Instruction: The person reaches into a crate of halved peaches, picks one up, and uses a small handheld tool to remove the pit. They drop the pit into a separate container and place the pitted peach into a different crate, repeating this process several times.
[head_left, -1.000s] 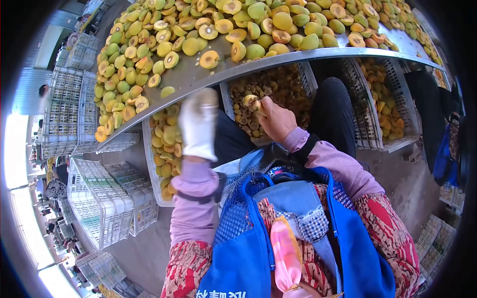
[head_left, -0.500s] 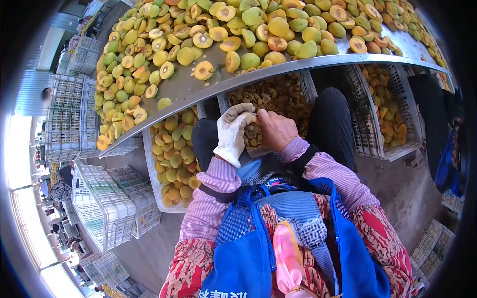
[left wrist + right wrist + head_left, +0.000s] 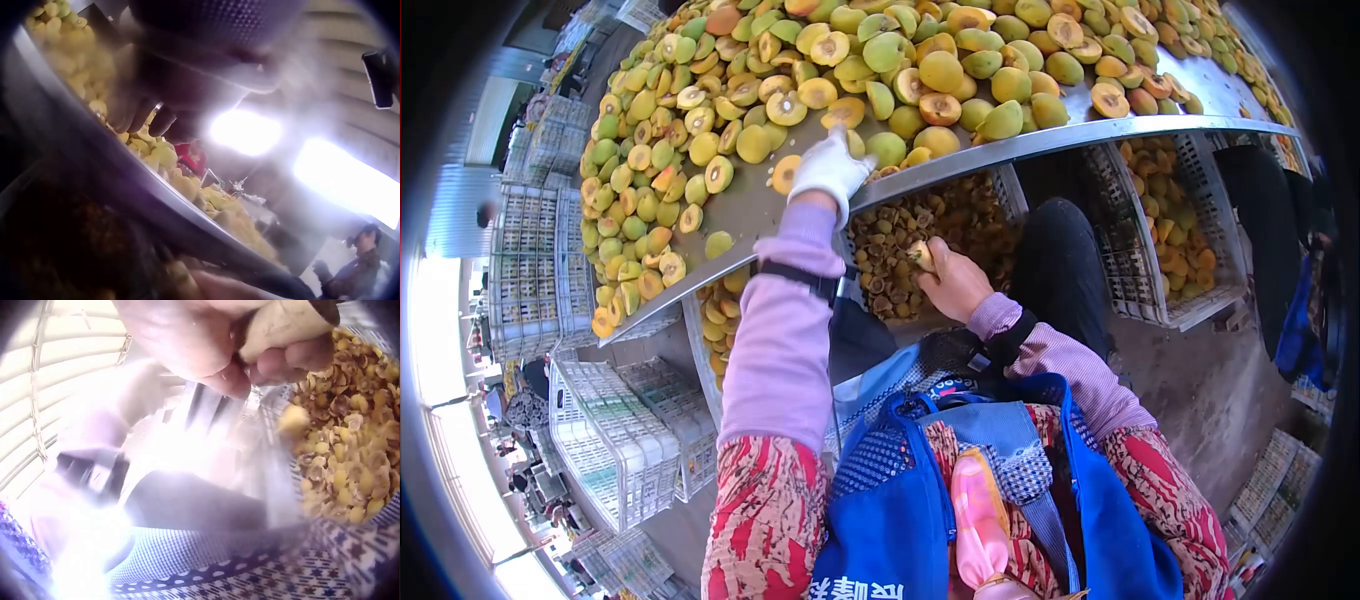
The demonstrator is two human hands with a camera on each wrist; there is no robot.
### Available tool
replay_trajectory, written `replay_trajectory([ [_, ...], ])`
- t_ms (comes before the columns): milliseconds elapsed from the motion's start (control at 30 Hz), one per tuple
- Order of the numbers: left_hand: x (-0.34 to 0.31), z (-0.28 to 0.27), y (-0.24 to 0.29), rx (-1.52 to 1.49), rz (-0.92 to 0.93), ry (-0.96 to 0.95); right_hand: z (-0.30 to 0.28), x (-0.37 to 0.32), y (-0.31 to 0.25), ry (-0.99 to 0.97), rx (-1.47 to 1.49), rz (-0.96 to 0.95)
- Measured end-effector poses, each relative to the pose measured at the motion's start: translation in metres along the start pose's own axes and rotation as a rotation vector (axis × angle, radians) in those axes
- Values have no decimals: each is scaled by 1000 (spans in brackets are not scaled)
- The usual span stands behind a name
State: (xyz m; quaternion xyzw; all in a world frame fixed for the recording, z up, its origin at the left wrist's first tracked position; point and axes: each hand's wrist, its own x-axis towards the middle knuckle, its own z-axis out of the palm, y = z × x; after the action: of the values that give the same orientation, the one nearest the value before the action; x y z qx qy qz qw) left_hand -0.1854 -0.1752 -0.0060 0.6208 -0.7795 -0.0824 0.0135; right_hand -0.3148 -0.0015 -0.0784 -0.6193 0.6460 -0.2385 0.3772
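In the head view, my white-gloved left hand (image 3: 830, 172) reaches over the metal table edge, its fingers extended right below a cut apricot-like half (image 3: 843, 112). The left wrist view shows those fingers (image 3: 128, 112) hanging over the heaped fruit. My bare right hand (image 3: 956, 283) is lower, above a crate of pits and fruit scraps (image 3: 890, 225). It grips a pale tan, handle-like cylinder (image 3: 290, 328), fingers curled round it; its far end is dark. A blurred yellow piece (image 3: 294, 420) shows over that crate's rim in the right wrist view.
Halved yellow-green fruit covers the table (image 3: 745, 215), whose raised metal lip (image 3: 1000, 150) runs above the crates. Crates of fruit stand at the left (image 3: 718, 320) and right (image 3: 1165, 235) of my knees. White crates (image 3: 615, 430) are stacked further left.
My left hand first came down to meet the right hand over the scrap crate, then moved up and forward over the table. The fruit held in the right hand earlier no longer shows there.
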Motion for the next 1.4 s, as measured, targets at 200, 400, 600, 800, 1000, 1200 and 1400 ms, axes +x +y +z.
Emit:
replay_trajectory([
  [200,-6,10,-12,-441,177,29,-18,8,-7,73,685,11],
  [400,-120,5,13,-914,642,32,-42,3,-31,-188,1325,235],
  [600,-162,44,26,-2005,-189,112,-5,-11,-43,-127,1096,131],
  [800,-150,65,10,-1966,-407,278,9,-20,-25,20,403,-115],
  [1000,-141,74,11,-1826,-326,256,3,-23,-41,-144,267,-105],
  [1200,-141,77,11,-1813,-358,320,4,-16,-38,-275,239,-54],
  [1400,-141,64,11,-1790,-421,225,8,-11,-23,-336,316,-150],
])
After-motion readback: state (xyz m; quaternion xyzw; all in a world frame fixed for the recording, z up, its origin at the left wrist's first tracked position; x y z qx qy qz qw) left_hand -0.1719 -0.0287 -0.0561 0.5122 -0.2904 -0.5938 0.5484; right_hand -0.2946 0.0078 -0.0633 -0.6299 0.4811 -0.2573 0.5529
